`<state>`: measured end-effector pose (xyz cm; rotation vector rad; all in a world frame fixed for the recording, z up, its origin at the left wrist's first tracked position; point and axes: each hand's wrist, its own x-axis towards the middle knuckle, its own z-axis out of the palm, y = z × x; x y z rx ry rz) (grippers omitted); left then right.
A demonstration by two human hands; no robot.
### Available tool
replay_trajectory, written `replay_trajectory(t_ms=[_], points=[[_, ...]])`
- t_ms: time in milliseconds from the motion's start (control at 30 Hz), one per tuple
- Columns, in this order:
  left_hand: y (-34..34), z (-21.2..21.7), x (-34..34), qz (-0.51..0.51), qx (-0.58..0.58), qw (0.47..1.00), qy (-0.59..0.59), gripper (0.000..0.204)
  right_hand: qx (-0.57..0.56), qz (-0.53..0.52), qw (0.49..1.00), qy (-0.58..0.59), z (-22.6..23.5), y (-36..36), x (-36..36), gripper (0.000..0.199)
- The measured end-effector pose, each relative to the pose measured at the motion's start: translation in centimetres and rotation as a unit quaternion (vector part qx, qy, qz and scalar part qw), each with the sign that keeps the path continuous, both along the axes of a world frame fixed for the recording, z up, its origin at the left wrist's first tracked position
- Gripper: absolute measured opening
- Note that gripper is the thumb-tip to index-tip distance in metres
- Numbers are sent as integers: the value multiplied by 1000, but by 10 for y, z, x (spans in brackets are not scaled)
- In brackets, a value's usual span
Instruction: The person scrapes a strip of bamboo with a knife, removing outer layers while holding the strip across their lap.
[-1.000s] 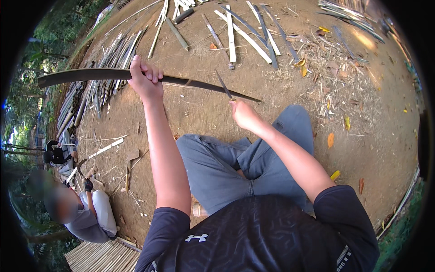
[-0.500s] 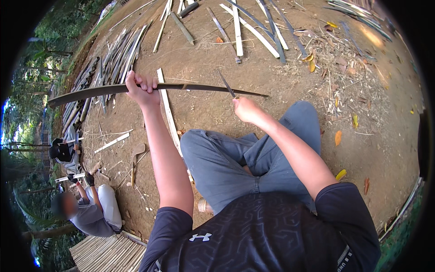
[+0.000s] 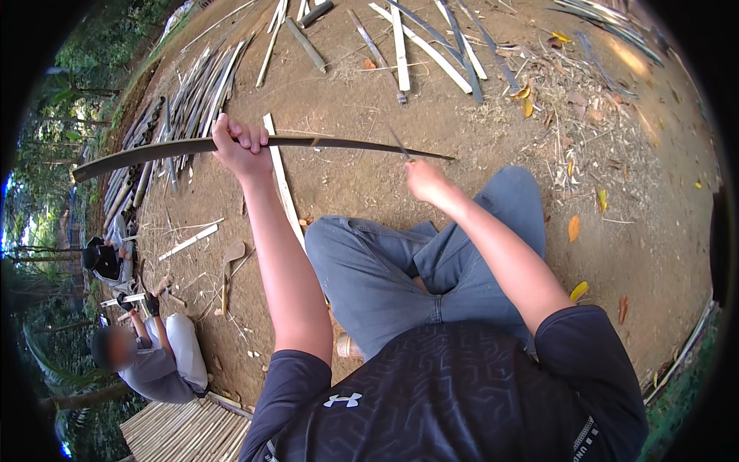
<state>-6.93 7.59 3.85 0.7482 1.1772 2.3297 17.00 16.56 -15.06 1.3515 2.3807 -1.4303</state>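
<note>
A long, dark bamboo strip [image 3: 158, 152] stretches across in front of me, curved in this view, its wide end at the left and its thin end at the right. My left hand [image 3: 244, 146] is wrapped around it left of its middle, the arm held out straight. In my right hand [image 3: 428, 182] is a knife [image 3: 399, 143] with a narrow, pointed blade. The blade crosses the strip near its thin end; whether it touches cannot be made out. Most of the knife's handle is hidden in my fist.
I sit cross-legged on bare earth. Split bamboo strips [image 3: 188, 108] are piled at the left, and loose pale strips [image 3: 400, 46] lie ahead. Shavings and leaves [image 3: 562, 131] litter the right. Two people work at the left, one in a grey shirt [image 3: 158, 373] beside a slatted bamboo platform [image 3: 181, 431].
My right hand and the knife have shifted slightly to the right along the strip, toward its thin end. The left hand keeps its grip and has barely moved.
</note>
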Motion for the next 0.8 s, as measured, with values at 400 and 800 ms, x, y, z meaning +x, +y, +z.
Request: replay_trajectory(t_ms=[400, 800], points=[[11, 5, -3, -27, 9, 1000, 9, 35, 58, -54, 994, -72, -47, 26, 15, 51], [27, 17, 32, 133, 11, 990, 50, 40, 54, -100, 993, 10, 13, -9, -2, 48]])
